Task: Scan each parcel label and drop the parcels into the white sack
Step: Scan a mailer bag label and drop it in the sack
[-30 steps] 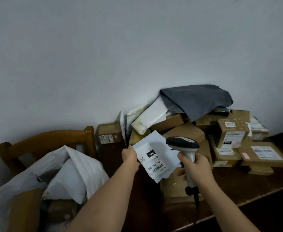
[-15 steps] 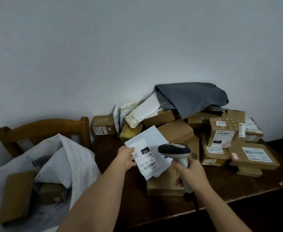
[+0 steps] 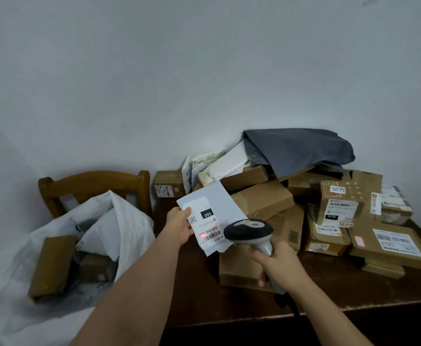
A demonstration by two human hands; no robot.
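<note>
scan step: left hand [image 3: 179, 227] pinches a white mailer [image 3: 210, 216] by its edge above the surface [image 3: 229, 305], right hand [image 3: 279, 265] fingers wrapped on the scanner [image 3: 248, 232], red dot on the barcode. next, i'd guess, swing left to the sack [image 3: 129, 221] and let go.

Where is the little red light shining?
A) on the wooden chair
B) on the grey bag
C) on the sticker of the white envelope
C: the red spot sits on the label of the white envelope, right beside its barcode, under the scanner.
</note>
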